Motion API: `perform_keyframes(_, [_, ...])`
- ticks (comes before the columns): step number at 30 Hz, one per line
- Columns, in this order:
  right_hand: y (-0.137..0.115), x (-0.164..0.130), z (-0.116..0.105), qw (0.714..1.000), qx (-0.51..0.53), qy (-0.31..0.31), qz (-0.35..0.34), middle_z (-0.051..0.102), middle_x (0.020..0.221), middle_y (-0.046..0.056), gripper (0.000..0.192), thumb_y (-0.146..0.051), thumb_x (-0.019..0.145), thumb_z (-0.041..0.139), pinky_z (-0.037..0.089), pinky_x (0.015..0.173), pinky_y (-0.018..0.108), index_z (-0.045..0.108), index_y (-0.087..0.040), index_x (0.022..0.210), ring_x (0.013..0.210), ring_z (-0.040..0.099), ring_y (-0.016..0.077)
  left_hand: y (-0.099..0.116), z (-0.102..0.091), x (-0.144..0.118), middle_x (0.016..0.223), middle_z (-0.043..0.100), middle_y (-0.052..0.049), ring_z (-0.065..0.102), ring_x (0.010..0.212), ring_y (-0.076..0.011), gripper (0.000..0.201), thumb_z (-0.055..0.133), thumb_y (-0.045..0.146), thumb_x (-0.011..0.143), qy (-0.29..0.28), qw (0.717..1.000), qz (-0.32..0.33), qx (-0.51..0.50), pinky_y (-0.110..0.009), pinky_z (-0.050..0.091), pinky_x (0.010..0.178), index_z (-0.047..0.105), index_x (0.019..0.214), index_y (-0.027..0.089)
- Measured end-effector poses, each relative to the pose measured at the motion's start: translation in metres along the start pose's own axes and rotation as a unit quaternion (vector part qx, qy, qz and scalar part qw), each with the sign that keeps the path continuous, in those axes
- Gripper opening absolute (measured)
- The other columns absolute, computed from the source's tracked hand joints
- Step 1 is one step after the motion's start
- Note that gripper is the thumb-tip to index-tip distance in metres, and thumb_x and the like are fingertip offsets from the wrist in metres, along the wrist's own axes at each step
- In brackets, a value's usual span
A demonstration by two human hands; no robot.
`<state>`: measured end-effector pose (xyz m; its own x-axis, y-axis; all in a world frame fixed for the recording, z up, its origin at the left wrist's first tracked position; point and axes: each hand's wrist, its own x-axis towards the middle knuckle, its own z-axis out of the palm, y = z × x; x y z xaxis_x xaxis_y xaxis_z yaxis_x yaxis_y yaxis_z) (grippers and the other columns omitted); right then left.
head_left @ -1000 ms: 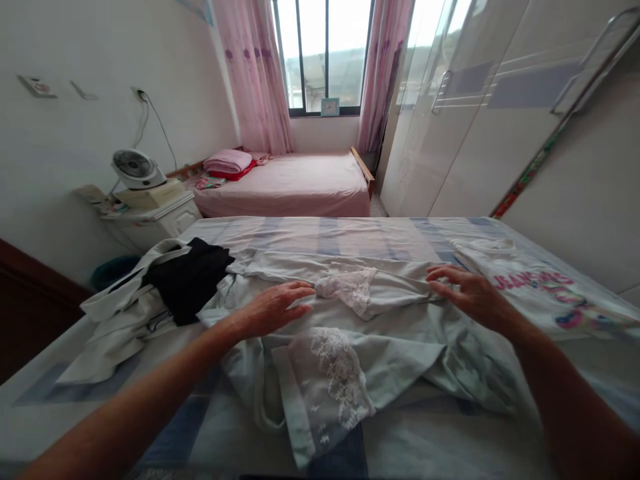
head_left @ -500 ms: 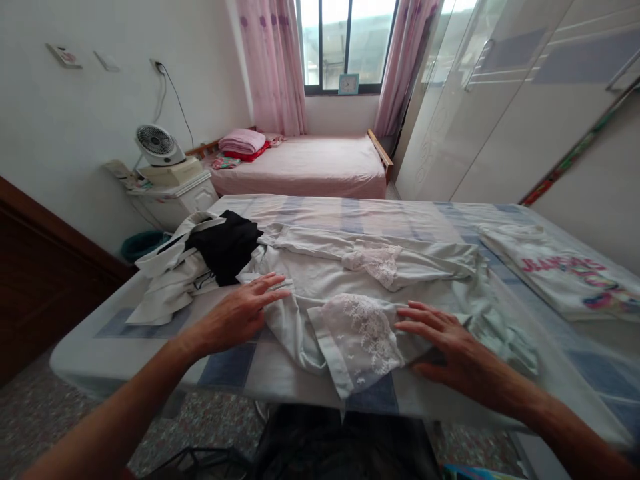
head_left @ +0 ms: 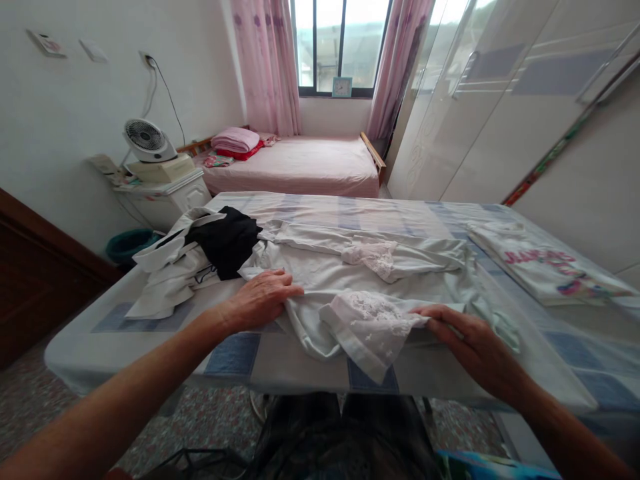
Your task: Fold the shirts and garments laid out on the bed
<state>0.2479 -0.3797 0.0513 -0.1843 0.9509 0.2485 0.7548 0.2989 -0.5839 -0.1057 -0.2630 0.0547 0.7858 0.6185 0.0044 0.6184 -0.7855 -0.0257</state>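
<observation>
A pale green garment [head_left: 350, 267] with white lace sleeves lies spread across a bed [head_left: 270, 360] with a blue-checked sheet. My left hand [head_left: 263, 298] grips the garment's near hem on the left, fingers curled over the cloth. At the right, my right hand [head_left: 463, 337] pinches the same near edge beside a lace sleeve [head_left: 373, 320], which hangs toward the bed's front edge. A second lace sleeve [head_left: 373, 255] lies folded over the garment's middle.
A heap of white and black clothes [head_left: 200, 257] sits at the bed's left. A folded printed white shirt [head_left: 543, 263] lies at the right. Beyond are a pink bed [head_left: 300, 170], a nightstand with a fan [head_left: 145, 140], wardrobe doors [head_left: 500, 107] and a teal basin [head_left: 130, 243].
Both hands have come back from the garment's far part to its near edge and closed on it, lifting the hem slightly. The view has pulled back from the bed.
</observation>
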Motion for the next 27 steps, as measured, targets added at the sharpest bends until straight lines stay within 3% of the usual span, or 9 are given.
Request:
perform_keyframes(4, [-0.005, 0.006, -0.023, 0.998, 0.021, 0.024, 0.062, 0.071, 0.096, 0.002, 0.033, -0.045, 0.09, 0.043, 0.051, 0.078, 0.029, 0.066, -0.024, 0.099, 0.087, 0.065, 0.0193, -0.017, -0.015, -0.01, 0.093, 0.062, -0.005, 0.055, 0.093, -0.0205, 0.02, 0.051, 0.015, 0.081, 0.043, 0.998, -0.011, -0.04, -0.036, 0.042, 0.09, 0.07, 0.081, 0.023])
perform_keyframes(7, [-0.003, 0.03, -0.044, 0.988, 0.055, 0.099, 0.102, 0.071, 0.097, 0.001, 0.036, -0.05, 0.089, 0.044, 0.05, 0.075, 0.03, 0.065, -0.025, 0.102, 0.083, 0.064, 0.019, -0.035, -0.031, -0.014, 0.108, 0.063, -0.006, 0.054, 0.102, -0.0223, 0.019, 0.053, 0.033, 0.083, 0.103, 0.975, -0.045, -0.19, -0.034, 0.041, 0.093, 0.068, 0.078, 0.02])
perform_keyframes(9, [0.001, 0.057, -0.059, 0.977, 0.072, 0.158, 0.127, 0.071, 0.095, 0.0, 0.035, -0.052, 0.088, 0.044, 0.05, 0.071, 0.03, 0.065, -0.027, 0.101, 0.08, 0.063, 0.0186, -0.046, -0.039, -0.01, 0.095, 0.065, -0.006, 0.058, 0.087, -0.0204, 0.029, 0.056, 0.045, 0.08, 0.113, 0.938, -0.12, -0.304, -0.029, 0.046, 0.076, 0.066, 0.079, 0.019])
perform_keyframes(12, [0.016, 0.109, -0.073, 0.963, 0.091, 0.195, 0.162, 0.071, 0.091, -0.001, 0.037, -0.054, 0.087, 0.042, 0.052, 0.071, 0.033, 0.065, -0.027, 0.098, 0.08, 0.065, 0.0203, -0.062, -0.036, 0.01, 0.065, 0.057, 0.0, 0.05, 0.057, -0.0131, 0.041, 0.061, 0.058, 0.073, 0.145, 0.856, -0.244, -0.432, -0.023, 0.037, 0.05, 0.06, 0.077, 0.017])
perform_keyframes(16, [0.051, 0.152, -0.074, 0.961, -0.019, 0.2, 0.19, 0.069, 0.103, 0.004, 0.042, -0.049, 0.088, 0.035, 0.049, 0.083, 0.043, 0.061, -0.022, 0.107, 0.099, 0.063, 0.0262, -0.08, -0.01, 0.042, 0.06, 0.051, 0.003, 0.044, 0.05, -0.0094, 0.053, 0.07, 0.063, 0.057, 0.228, 0.745, -0.343, -0.525, -0.021, 0.032, 0.046, 0.056, 0.078, 0.016])
perform_keyframes(18, [0.069, 0.146, -0.07, 0.959, -0.07, 0.186, 0.203, 0.065, 0.113, 0.011, 0.045, -0.048, 0.085, 0.042, 0.045, 0.09, 0.045, 0.06, -0.015, 0.111, 0.106, 0.06, 0.0286, -0.087, 0.004, 0.047, 0.061, 0.051, 0.004, 0.044, 0.051, -0.0091, 0.057, 0.071, 0.063, 0.054, 0.207, 0.72, -0.384, -0.54, -0.02, 0.034, 0.047, 0.058, 0.082, 0.015])
perform_keyframes(20, [0.082, 0.122, -0.065, 0.959, -0.094, 0.165, 0.208, 0.062, 0.118, 0.015, 0.048, -0.048, 0.083, 0.046, 0.043, 0.093, 0.044, 0.06, -0.012, 0.112, 0.106, 0.06, 0.0289, -0.092, 0.012, 0.042, 0.063, 0.051, 0.003, 0.046, 0.053, -0.0095, 0.059, 0.069, 0.063, 0.056, 0.165, 0.72, -0.396, -0.545, -0.02, 0.036, 0.048, 0.06, 0.088, 0.014])
perform_keyframes(24, [0.099, 0.046, -0.058, 0.953, -0.133, 0.147, 0.228, 0.064, 0.113, 0.014, 0.048, -0.052, 0.085, 0.039, 0.041, 0.096, 0.045, 0.064, -0.015, 0.101, 0.108, 0.058, 0.0292, -0.093, 0.013, 0.014, 0.066, 0.054, 0.003, 0.045, 0.055, -0.0106, 0.057, 0.069, 0.061, 0.061, 0.111, 0.764, -0.382, -0.508, -0.02, 0.034, 0.046, 0.065, 0.095, 0.015])
perform_keyframes(27, [0.106, -0.003, -0.051, 0.949, -0.151, 0.14, 0.239, 0.066, 0.107, 0.012, 0.051, -0.058, 0.085, 0.035, 0.041, 0.097, 0.045, 0.065, -0.018, 0.094, 0.107, 0.058, 0.0283, -0.087, 0.012, -0.001, 0.058, 0.051, 0.004, 0.042, 0.052, -0.0106, 0.037, 0.07, 0.054, 0.063, 0.062, 0.797, -0.348, -0.49, -0.019, 0.034, 0.045, 0.067, 0.075, 0.018])
